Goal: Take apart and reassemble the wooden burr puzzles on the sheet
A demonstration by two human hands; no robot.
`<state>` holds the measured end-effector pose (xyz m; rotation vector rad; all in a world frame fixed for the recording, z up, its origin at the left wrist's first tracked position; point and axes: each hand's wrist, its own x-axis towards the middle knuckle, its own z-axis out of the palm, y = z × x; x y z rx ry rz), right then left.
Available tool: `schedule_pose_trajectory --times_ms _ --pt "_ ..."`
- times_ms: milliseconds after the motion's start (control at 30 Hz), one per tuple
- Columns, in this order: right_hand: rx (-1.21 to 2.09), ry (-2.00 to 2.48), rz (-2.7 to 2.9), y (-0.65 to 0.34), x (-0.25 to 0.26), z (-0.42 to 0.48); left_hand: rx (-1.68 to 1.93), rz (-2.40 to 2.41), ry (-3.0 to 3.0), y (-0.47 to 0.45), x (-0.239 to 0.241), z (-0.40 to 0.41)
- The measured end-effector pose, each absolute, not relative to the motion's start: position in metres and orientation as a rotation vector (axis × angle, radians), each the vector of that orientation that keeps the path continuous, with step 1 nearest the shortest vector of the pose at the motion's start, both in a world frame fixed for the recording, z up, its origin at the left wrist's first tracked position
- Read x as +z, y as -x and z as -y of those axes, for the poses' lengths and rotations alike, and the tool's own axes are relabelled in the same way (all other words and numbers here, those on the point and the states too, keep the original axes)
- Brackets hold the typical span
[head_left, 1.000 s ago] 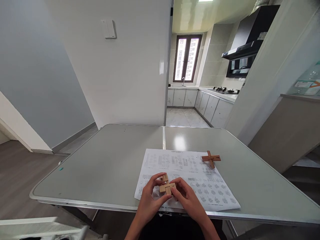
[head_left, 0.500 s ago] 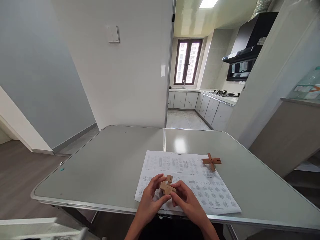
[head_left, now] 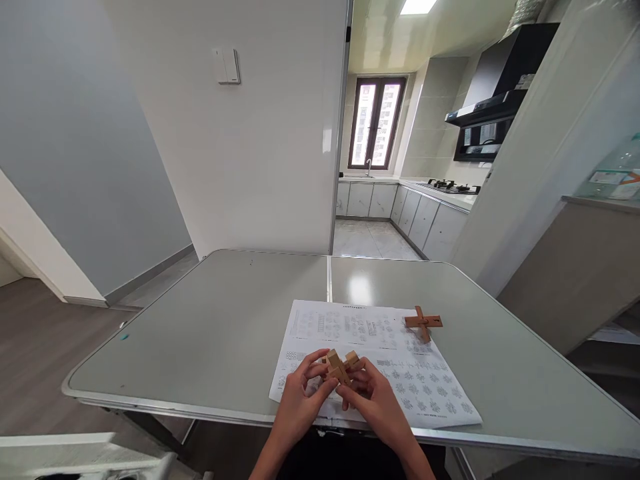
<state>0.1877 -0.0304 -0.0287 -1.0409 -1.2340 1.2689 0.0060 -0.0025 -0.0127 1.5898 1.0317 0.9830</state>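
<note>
A light-brown wooden burr puzzle (head_left: 336, 365) of interlocking notched blocks is held just above the front part of a printed sheet. My left hand (head_left: 303, 393) grips its left side, thumb in front and fingers behind. On the right side, my right hand (head_left: 373, 397) closes thumb and fingers on the same puzzle. Parts of the blocks are hidden behind the fingers. The instruction sheet (head_left: 430, 387) lies under both hands, covered in small line diagrams. Across its upper right edge rests a darker wooden cross piece (head_left: 423, 323) made of crossed sticks.
The grey folding table (head_left: 200, 333) has a metal rim and a seam down its middle. A small teal bit (head_left: 125, 337) lies near its left edge. A plastic bottle (head_left: 617, 170) stands on a ledge at the right. Behind the table are a wall and a kitchen.
The puzzle has been turned between my hands, so its blocks now point up to the left and right. Both hands stay in nearly the same place; the dark cross piece has not moved.
</note>
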Motion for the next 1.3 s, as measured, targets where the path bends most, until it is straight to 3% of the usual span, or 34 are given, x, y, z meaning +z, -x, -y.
schedule_pose_trajectory --times_ms 300,600,800,1300 --pt "1.166 1.157 1.335 -0.183 -0.029 0.032 1.052 -1.085 -1.509 -0.010 -0.008 0.004" --pt "1.004 1.203 1.488 -0.186 -0.028 0.034 1.378 -1.147 -1.168 -0.013 -0.020 -0.002" --pt "0.763 1.232 1.628 -0.183 -0.035 0.032 1.357 -1.295 -1.263 -0.010 -0.019 -0.001" --pt "0.758 1.291 1.610 -0.173 -0.043 0.028 1.320 -1.306 -1.330 -0.010 -0.018 -0.001"
